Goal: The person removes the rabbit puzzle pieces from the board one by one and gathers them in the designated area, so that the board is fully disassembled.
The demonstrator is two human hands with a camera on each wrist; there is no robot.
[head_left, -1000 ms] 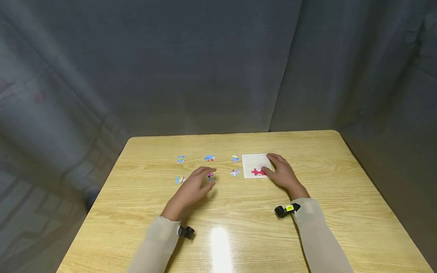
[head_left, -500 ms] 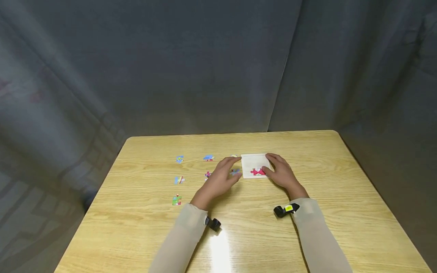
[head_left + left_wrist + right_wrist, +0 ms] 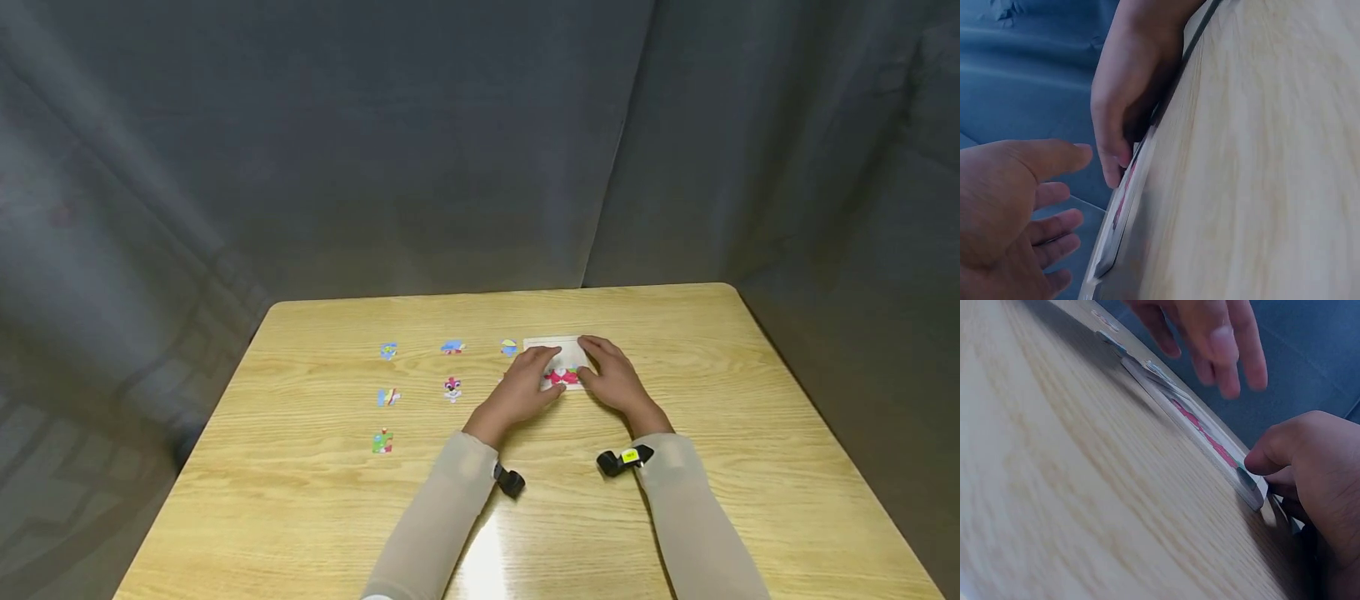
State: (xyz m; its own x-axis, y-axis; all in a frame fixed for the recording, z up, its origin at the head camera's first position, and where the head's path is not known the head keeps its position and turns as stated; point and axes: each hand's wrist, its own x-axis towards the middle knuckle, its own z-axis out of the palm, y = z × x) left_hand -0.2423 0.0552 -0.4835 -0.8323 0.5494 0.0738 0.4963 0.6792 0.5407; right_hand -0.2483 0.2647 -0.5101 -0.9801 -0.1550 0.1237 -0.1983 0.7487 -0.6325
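Observation:
A white puzzle frame board (image 3: 567,351) lies flat on the table, with joined red puzzle pieces (image 3: 562,377) along its near side. At its right edge, my right hand (image 3: 617,379) grips it; the thumb (image 3: 1264,456) lies on the corner in the right wrist view, and the other fingers are partly hidden behind. Over the left part of the board hovers my left hand (image 3: 522,387), thumb and fingers apart and nothing between them. The left wrist view shows those fingers (image 3: 1057,225) loosely spread beside the board.
Several loose puzzle pieces lie left of the board, among them a blue and yellow one (image 3: 509,347), one with a cartoon face (image 3: 452,389) and a green one (image 3: 382,442). The wooden table (image 3: 315,517) meets grey curtains (image 3: 450,167) at the back.
My left hand has moved right, from above the loose pieces to over the board, uncovering the face piece and the green piece. My right hand has stayed at the board's right edge.

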